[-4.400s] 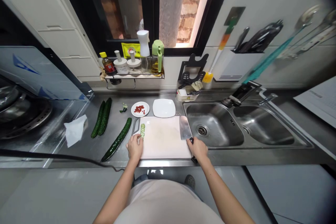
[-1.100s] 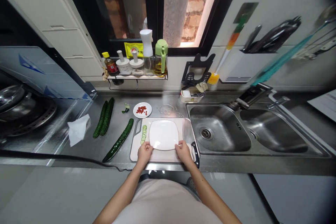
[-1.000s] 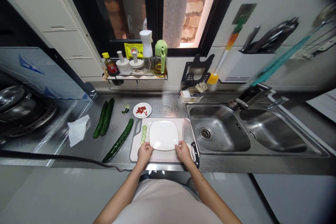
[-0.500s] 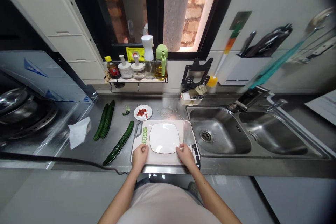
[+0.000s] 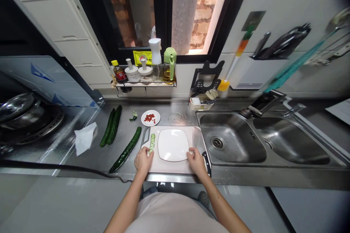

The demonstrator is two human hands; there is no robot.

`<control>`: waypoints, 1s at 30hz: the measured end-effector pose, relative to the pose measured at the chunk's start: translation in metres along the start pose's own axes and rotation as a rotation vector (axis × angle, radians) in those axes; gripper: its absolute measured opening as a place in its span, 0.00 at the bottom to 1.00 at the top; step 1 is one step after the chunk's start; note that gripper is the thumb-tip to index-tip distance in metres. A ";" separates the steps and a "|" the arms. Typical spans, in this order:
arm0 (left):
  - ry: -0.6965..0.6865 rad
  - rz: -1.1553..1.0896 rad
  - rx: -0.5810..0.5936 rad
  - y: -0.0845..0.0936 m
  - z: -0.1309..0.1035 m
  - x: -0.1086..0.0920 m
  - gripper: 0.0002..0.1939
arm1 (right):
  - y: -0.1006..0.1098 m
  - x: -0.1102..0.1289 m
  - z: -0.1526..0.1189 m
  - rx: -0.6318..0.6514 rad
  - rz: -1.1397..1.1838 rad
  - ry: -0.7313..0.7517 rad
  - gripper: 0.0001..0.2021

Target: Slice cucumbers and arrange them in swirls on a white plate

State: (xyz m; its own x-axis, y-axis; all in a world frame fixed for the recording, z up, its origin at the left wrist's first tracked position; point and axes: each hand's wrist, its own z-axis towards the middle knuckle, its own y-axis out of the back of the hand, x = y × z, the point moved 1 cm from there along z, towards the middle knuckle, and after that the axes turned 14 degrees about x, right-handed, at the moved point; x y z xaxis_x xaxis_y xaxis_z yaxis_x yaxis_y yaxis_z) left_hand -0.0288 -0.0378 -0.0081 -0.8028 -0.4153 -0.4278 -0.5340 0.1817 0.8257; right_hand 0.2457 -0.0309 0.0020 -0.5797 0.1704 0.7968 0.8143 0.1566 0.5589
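Observation:
A white square plate (image 5: 173, 145) lies on a pale cutting board (image 5: 164, 168). Left of the plate runs a row of cucumber slices (image 5: 152, 142). My left hand (image 5: 143, 159) is at the near end of that row, thumb and fingers closed around the last slices. The fingertips of my right hand (image 5: 195, 159) pinch the plate's right edge. A knife (image 5: 207, 164) with a black handle lies at the board's right side, partly behind my right hand. One whole cucumber (image 5: 125, 149) rests left of the board, with two more cucumbers (image 5: 111, 125) farther left.
Behind the board stands a small white plate (image 5: 154, 113) with red pieces, beside green scraps (image 5: 133, 116). A double sink (image 5: 232, 134) is on the right. White paper (image 5: 84, 138) lies at left near the stove, and a condiment rack (image 5: 147, 84) hangs at the back.
My left hand has shifted slightly up and its fingers have come to the cucumber slices. My right hand stays at the plate's edge. The whole view has shifted slightly.

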 end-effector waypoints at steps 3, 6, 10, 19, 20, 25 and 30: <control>-0.008 -0.068 -0.013 -0.001 -0.001 0.001 0.09 | 0.001 0.000 0.000 -0.004 0.010 0.011 0.17; -0.016 -0.199 -0.024 -0.005 -0.001 0.002 0.06 | 0.004 0.002 0.000 -0.010 0.009 0.007 0.17; -0.106 -0.637 -0.034 -0.004 0.002 -0.005 0.09 | 0.009 0.012 0.001 -0.015 0.020 0.050 0.16; -0.377 -1.196 0.248 0.052 -0.014 -0.072 0.18 | 0.014 0.099 0.012 0.136 0.116 0.312 0.13; -0.416 -1.192 0.264 0.058 -0.018 -0.078 0.18 | 0.015 0.110 0.013 0.157 0.127 0.351 0.12; -0.549 -1.113 0.274 0.076 -0.032 -0.099 0.17 | 0.020 0.138 0.011 0.210 0.139 0.487 0.10; -0.588 -1.036 0.284 0.078 -0.036 -0.108 0.18 | 0.020 0.140 0.010 0.220 0.110 0.543 0.07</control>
State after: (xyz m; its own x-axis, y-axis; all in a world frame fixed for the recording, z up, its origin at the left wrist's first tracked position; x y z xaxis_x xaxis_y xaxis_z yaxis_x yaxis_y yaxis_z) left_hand 0.0255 -0.0108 0.1159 0.0781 -0.0267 -0.9966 -0.9712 0.2235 -0.0821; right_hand 0.1807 0.0053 0.1221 -0.3466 -0.3155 0.8833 0.8100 0.3742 0.4515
